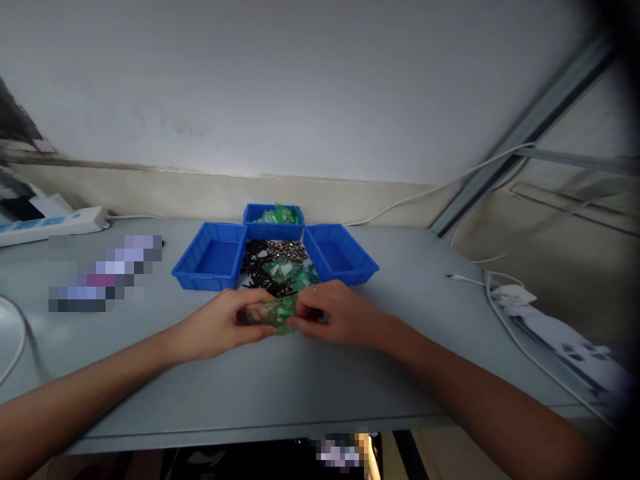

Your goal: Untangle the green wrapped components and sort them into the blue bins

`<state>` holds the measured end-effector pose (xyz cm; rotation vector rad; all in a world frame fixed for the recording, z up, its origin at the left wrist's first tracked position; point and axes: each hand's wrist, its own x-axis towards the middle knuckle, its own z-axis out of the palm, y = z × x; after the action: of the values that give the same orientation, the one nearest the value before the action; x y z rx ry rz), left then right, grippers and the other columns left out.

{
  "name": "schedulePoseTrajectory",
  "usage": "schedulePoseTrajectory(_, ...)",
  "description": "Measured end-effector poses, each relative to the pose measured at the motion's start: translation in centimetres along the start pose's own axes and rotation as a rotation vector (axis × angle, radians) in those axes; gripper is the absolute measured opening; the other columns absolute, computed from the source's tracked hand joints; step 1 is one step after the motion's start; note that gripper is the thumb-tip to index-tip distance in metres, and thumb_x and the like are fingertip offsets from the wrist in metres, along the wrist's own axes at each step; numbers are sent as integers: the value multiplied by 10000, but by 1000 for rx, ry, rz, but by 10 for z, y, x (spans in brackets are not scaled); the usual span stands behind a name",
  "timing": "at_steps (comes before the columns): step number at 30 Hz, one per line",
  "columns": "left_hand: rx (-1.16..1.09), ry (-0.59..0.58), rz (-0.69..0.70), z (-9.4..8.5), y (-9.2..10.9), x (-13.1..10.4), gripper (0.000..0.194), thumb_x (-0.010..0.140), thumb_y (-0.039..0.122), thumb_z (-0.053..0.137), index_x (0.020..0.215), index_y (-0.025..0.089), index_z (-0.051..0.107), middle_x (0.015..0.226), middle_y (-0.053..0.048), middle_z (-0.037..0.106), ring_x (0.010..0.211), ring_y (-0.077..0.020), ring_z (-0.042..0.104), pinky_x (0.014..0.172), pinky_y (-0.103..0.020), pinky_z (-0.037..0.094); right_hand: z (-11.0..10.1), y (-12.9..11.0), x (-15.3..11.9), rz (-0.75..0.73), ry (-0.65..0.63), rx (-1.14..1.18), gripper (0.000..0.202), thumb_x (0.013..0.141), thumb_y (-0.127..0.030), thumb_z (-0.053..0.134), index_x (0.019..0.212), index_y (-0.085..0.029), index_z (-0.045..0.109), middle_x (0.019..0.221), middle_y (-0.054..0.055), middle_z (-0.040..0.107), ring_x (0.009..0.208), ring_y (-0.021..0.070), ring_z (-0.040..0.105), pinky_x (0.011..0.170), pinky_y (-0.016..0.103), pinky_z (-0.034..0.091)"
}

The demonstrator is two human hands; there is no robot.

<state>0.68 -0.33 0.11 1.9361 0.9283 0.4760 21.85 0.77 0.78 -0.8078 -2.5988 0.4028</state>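
Note:
Between both hands is a small green plastic bag, crinkled and see-through. My left hand pinches its left side between thumb and fingers. On the right side, my right hand grips the bag with curled fingers. Just beyond the hands lies a pile of small black parts, with brass-coloured metal parts behind it. More green bags rest on the pile, partly hidden by my hands. What the held bag contains is too small to make out.
Blue bins stand around the pile: a left bin, a right bin and a back bin holding green bags. A power strip is at the far left. White cables and papers lie at the right.

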Motion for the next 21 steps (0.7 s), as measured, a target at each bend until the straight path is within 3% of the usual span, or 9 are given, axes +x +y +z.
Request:
schedulePoseTrajectory(4, 39, 4, -5, 0, 1, 0, 155, 759, 306, 534, 775, 154, 508, 627, 43, 469, 583, -77, 453, 511, -167, 371, 3, -1, -5, -182, 190, -30, 236, 775, -280, 481, 569, -175, 436, 484, -55, 443, 449, 51, 390, 458, 190, 275)
schedulePoseTrajectory(8, 65, 14, -5, 0, 1, 0, 180, 765, 326, 523, 748, 148, 501, 634, 32, 492, 579, -83, 462, 505, -178, 370, 6, 2, -14, -375, 561, 6, 293, 732, -380, 468, 518, -205, 372, 407, -60, 387, 398, 73, 361, 421, 223, 259)
schedulePoseTrajectory(9, 70, 22, 0, 0, 1, 0, 182, 767, 326, 520, 736, 148, 500, 626, 33, 488, 570, -81, 456, 498, -178, 365, 6, 2, -15, -379, 605, 8, 306, 728, -393, 464, 506, -209, 360, 395, -60, 371, 388, 75, 348, 416, 228, 255)
schedulePoseTrajectory(11, 86, 55, 14, 0, 2, 1, 185, 769, 317, 517, 700, 147, 490, 598, 39, 468, 546, -76, 435, 481, -175, 352, 5, 2, -15, -302, 522, -15, 297, 742, -358, 466, 503, -207, 375, 401, -54, 387, 393, 74, 353, 423, 228, 261)
schedulePoseTrajectory(13, 100, 95, 32, 0, 2, 1, 179, 771, 302, 513, 684, 148, 483, 587, 42, 458, 542, -74, 429, 484, -176, 355, 3, 0, -11, -166, 317, -40, 246, 766, -302, 470, 546, -197, 438, 452, -42, 453, 431, 73, 398, 454, 221, 287)
schedulePoseTrajectory(16, 113, 132, 62, 1, 2, 1, 162, 779, 294, 502, 705, 151, 482, 604, 36, 480, 560, -80, 451, 501, -180, 376, 2, -4, -2, 25, 90, 22, 174, 783, -346, 489, 738, -182, 529, 608, -17, 553, 534, 81, 477, 525, 211, 344)
schedulePoseTrajectory(18, 171, 140, 102, 3, 2, 0, 149, 781, 280, 497, 705, 153, 481, 620, 31, 501, 567, -84, 465, 507, -184, 377, 3, -6, 1, 86, -1, 105, 218, 775, -381, 510, 842, -176, 535, 705, -2, 582, 611, 89, 513, 572, 208, 372)
schedulePoseTrajectory(21, 288, 112, 219, 6, 4, -3, 96, 770, 241, 515, 725, 157, 503, 698, 16, 548, 648, -101, 503, 588, -209, 392, 4, -8, 3, 92, -76, 224, 240, 768, -401, 521, 828, -169, 531, 720, -1, 586, 636, 88, 525, 573, 195, 381)
